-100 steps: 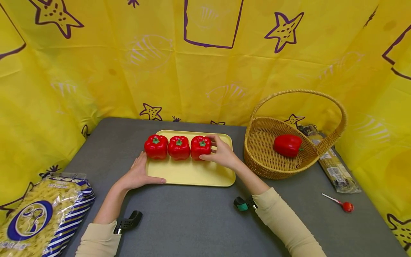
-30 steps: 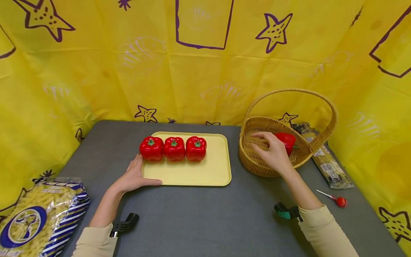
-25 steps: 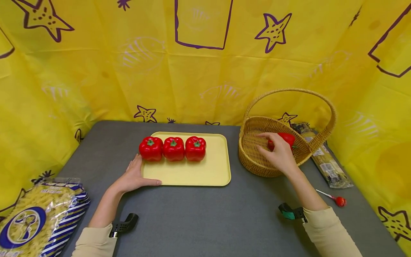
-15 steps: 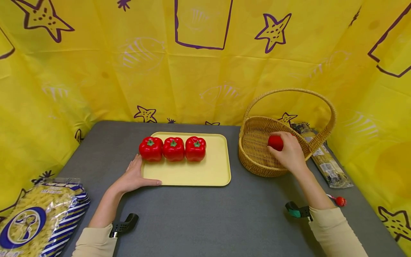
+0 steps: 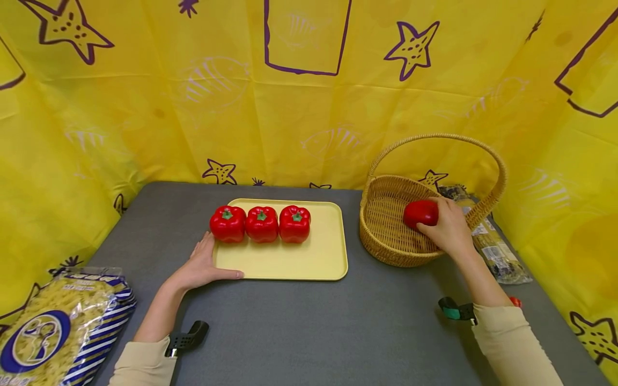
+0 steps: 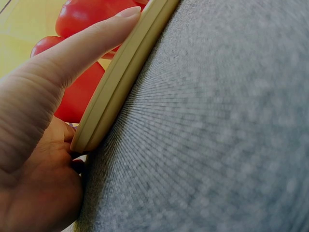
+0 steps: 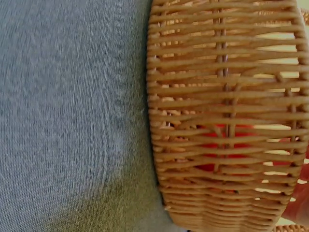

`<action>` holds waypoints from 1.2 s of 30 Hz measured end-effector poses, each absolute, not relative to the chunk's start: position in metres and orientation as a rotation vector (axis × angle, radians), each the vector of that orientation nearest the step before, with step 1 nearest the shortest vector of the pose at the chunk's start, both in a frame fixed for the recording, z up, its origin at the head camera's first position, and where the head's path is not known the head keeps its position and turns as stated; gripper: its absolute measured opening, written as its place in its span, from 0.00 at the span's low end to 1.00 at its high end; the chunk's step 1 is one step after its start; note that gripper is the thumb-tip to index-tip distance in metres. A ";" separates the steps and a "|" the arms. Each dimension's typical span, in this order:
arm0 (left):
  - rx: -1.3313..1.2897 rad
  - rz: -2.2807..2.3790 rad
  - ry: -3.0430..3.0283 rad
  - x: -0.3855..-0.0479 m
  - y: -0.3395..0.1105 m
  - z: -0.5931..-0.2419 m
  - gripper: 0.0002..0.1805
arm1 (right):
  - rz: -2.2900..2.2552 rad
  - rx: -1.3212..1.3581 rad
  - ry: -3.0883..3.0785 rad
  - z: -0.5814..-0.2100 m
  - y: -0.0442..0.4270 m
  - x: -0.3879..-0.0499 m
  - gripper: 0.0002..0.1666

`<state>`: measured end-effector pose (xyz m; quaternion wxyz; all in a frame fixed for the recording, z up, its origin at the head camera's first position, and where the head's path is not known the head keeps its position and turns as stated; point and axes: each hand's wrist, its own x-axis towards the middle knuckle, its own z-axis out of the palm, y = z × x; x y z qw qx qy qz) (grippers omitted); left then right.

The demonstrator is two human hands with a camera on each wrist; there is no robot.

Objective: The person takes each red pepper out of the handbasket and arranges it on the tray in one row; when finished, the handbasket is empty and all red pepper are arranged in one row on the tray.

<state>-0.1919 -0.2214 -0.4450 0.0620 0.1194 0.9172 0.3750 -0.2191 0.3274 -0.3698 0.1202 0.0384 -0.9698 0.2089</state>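
Observation:
Three red bell peppers [image 5: 261, 224] with green stems stand side by side across a pale yellow tray [image 5: 299, 262]. My left hand [image 5: 203, 264] rests at the tray's front left corner, its thumb along the front edge and its straight fingers at the left side; the left wrist view shows the thumb [image 6: 82, 46] on the rim. Inside the wicker basket [image 5: 386, 244], another red bell pepper [image 5: 421, 213] lies on its side. My right hand [image 5: 449, 228] grips it by its right end, covering the stem. Through the weave, the right wrist view shows some of its red.
Behind the basket's right side lies a long clear packet [image 5: 499, 254]. A lollipop [image 5: 515, 302] is mostly hidden by the right forearm. A large bag of pasta [image 5: 63, 321] sits at the left. Yellow patterned cloth [image 5: 309, 107] surrounds the grey table [image 5: 309, 332].
My right hand has left the third pepper standing on the tray and moved right into the basket, taking hold of the pepper there. The left hand keeps its place at the tray corner.

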 end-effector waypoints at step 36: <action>0.333 1.125 2.760 -0.191 -0.221 -0.443 0.71 | 0.620 0.017 -2.938 -0.383 0.344 -0.231 0.51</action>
